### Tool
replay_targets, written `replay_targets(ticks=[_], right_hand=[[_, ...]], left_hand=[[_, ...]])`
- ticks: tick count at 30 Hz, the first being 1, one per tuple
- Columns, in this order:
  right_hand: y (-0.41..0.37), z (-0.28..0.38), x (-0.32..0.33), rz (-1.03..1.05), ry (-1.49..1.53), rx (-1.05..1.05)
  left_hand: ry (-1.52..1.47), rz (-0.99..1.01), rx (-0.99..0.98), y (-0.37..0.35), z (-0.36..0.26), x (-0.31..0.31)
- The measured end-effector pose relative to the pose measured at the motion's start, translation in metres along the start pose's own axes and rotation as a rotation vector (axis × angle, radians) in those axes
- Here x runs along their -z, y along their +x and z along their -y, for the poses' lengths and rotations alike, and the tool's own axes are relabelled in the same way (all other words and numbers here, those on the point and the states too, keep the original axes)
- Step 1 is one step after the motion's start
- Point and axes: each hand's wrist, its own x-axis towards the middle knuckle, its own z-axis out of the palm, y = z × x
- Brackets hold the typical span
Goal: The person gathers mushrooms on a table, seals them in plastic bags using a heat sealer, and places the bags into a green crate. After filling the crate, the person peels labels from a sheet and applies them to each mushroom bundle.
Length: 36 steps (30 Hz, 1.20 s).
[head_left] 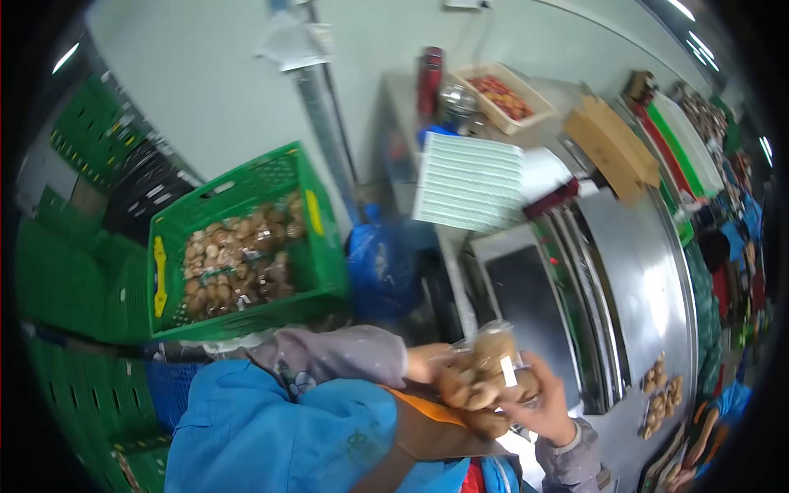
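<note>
Brown mushrooms in a clear-wrapped pack (486, 378) are held close in front of my chest, between both hands. On the pack's near-right side is a small white label. My left hand (429, 362) grips the pack from the left, its fingers partly hidden behind the mushrooms. From the right, my right hand (546, 404) wraps its thumb and fingers around the pack near the label. Left of my hands, a green crate (325, 271) holds several similar wrapped mushroom packs (238, 259).
A wrapping machine (530, 283) stands before me, joined to a metal table (641, 287) bearing more mushroom packs (662, 396). Behind are a printed sheet (470, 182), a red flask (430, 82) and a cardboard box (612, 148). A blue bag (380, 267) hangs beside the crate. People work at far right.
</note>
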Motion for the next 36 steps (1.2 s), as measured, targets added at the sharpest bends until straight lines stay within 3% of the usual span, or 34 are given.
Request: replay_targets(ticks=[1,2,4,5,7,8,10,12,13,14,16,17,18,20,22,23,24,27,28,31,33,34,36], right_hand=[[0.011,0.005,-0.009,-0.065,0.254,-0.132],[0.024,0.015,-0.022,-0.119,0.505,-0.279],[0.059,0.049,-0.047,-0.15,0.823,-0.277],[0.078,0.069,-0.061,-0.083,0.834,-0.26],[0.121,0.092,-0.1,-0.032,0.893,-0.225],[0.145,0.104,-0.126,-0.021,0.922,-0.227],[0.201,0.132,-0.182,0.077,0.935,-0.224],[0.254,0.146,-0.239,0.135,0.808,-0.314],[0.277,0.145,-0.268,0.134,0.721,-0.324],[0.296,0.135,-0.294,0.131,0.636,-0.331],[0.319,0.09,-0.337,0.07,0.272,-0.395],[0.32,0.089,-0.346,0.059,0.311,-0.322],[0.322,0.076,-0.357,0.06,0.293,-0.337],[0.323,0.026,-0.377,0.048,0.028,-0.622],[0.328,-0.012,-0.387,0.099,-0.084,-0.583],[0.336,-0.007,-0.387,0.165,-0.344,-0.698],[0.337,0.0,-0.387,0.154,-0.365,-0.657],[0.343,-0.005,-0.392,0.594,-0.58,-0.431],[0.325,0.004,-0.396,0.431,-0.657,-0.285],[0.337,-0.045,-0.418,0.36,-0.82,-0.17],[0.35,-0.019,-0.41,0.455,-0.816,-0.165],[0.351,-0.008,-0.411,0.434,-0.812,-0.164],[0.347,0.011,-0.407,0.615,-0.882,-0.081]], left_hand=[[0.092,-0.069,0.232,-0.022,-0.034,0.023],[0.054,-0.102,0.222,-0.052,-0.038,0.055],[-0.086,-0.398,0.235,-0.128,-0.053,0.11],[-0.015,-0.574,0.269,-0.167,-0.051,0.136],[0.615,-0.789,0.353,-0.239,-0.046,0.181],[0.938,-0.673,0.4,-0.269,-0.036,0.202],[1.062,-0.437,0.425,-0.296,0.001,0.221],[1.105,-0.309,0.319,-0.298,0.053,0.219],[1.214,-0.347,0.233,-0.298,0.08,0.216],[1.244,-0.499,0.373,-0.299,0.137,0.209],[1.308,-0.257,0.425,-0.321,0.156,0.208],[1.319,-0.177,0.436,-0.332,0.162,0.209],[1.331,-0.188,0.398,-0.339,0.164,0.21],[1.321,-0.21,0.343,-0.35,0.172,0.204],[1.276,-0.331,0.234,-0.347,0.18,0.205],[1.319,-0.281,0.215,-0.346,0.175,0.207],[1.318,-0.279,0.189,-0.347,0.169,0.209],[1.305,-0.228,0.231,-0.348,0.18,0.208],[1.311,-0.217,0.189,-0.348,0.187,0.204],[1.349,-0.27,0.251,-0.33,0.18,0.203],[1.163,-0.141,0.523,-0.331,0.125,0.202],[1.183,-0.135,0.515,-0.327,0.116,0.206],[1.035,-0.049,0.494,-0.32,0.102,0.219]])
